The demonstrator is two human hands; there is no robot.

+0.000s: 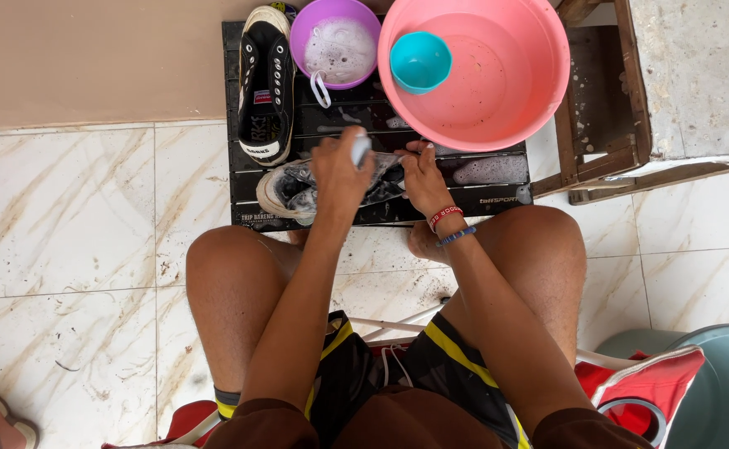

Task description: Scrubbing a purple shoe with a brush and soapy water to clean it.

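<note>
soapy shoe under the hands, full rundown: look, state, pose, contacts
The soapy shoe is a dark canvas sneaker with an off-white rubber sole and toe. It lies on its side across the black slatted platform, toe toward the image left, wet and patched with white foam. The left hand, gripping a small pale object that may be a brush, presses on its middle; the right hand holds its heel end. Its middle part is hidden by the hands. The second sneaker lies apart from it.

I'm at a home washing spot: marble-patterned floor tiles [73,249], a pink basin [497,100], a purple tub of suds [335,41] on a low black bench [481,195].
</note>
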